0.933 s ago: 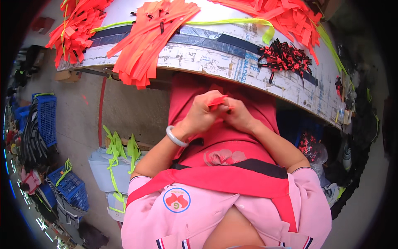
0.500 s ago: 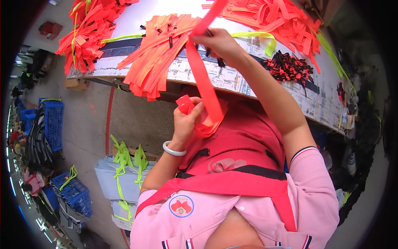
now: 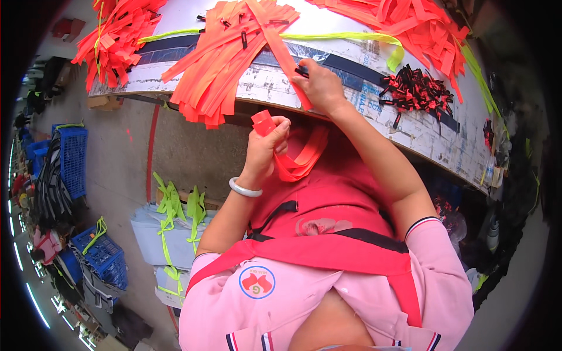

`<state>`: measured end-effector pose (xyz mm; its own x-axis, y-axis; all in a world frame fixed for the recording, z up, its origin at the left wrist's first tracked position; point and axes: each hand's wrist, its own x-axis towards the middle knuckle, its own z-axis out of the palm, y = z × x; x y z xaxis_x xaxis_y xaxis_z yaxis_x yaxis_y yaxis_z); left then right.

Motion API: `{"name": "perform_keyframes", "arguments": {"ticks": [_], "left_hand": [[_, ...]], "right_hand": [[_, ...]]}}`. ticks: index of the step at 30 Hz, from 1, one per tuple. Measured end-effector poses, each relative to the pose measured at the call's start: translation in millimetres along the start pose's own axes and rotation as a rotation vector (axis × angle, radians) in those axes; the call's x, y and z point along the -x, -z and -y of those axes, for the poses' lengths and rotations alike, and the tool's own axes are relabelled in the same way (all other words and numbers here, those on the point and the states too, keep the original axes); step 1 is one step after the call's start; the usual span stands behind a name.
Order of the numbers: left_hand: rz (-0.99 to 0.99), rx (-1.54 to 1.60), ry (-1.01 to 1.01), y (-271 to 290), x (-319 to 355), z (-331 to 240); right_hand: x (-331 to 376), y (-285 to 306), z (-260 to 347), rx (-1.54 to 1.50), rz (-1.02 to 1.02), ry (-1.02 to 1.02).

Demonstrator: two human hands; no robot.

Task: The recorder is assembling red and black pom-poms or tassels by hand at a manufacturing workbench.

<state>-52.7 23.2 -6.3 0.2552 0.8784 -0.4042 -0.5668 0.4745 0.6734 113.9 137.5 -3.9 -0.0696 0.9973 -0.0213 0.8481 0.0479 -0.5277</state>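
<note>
My left hand [image 3: 266, 146] is closed around a small bunch of red-orange fabric strips [image 3: 301, 165], just off the table's front edge. The strips' short ends stick up above the fist, and the rest hangs in a loop beside it. Over the table edge, my right hand [image 3: 320, 89] pinches a red-orange strip [image 3: 275, 42] with a small black piece [image 3: 302, 71] at the fingertips. That strip slants across a fanned pile of similar strips [image 3: 208, 82], which overhangs the edge. Small black tabs lie on the pile.
A heap of small black-and-red pieces [image 3: 418, 93] lies on the table [image 3: 374, 126] at right. More strip piles sit at far left [image 3: 114, 44] and far right [image 3: 404, 29]. A yellow-green ribbon [image 3: 345, 36] crosses the top. Blue crates [image 3: 73, 161] and tied light-blue bundles [image 3: 153, 237] stand at left.
My right hand has come down toward me and slightly right, and the strip it held raised now slants from the pile. My left hand has risen slightly, still holding its bunch.
</note>
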Motion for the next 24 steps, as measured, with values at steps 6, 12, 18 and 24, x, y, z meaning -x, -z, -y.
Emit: {"name": "perform_keyframes", "arguments": {"ticks": [6, 12, 18, 24], "left_hand": [[0.014, -0.004, 0.004, -5, 2, 13], [0.015, 0.105, -0.066, 1, -1, 1], [-0.001, 0.020, -0.057, -6, -7, 10], [0.038, -0.028, 0.012, -1, -7, 24]], "right_hand": [[-6, -27, 30, -0.346, 0.334, 0.417], [32, 18, 17, -0.559, 0.285, 0.246], [94, 14, 15, -0.488, 0.417, 0.343], [104, 9, 5, -0.492, 0.426, 0.311]]}}
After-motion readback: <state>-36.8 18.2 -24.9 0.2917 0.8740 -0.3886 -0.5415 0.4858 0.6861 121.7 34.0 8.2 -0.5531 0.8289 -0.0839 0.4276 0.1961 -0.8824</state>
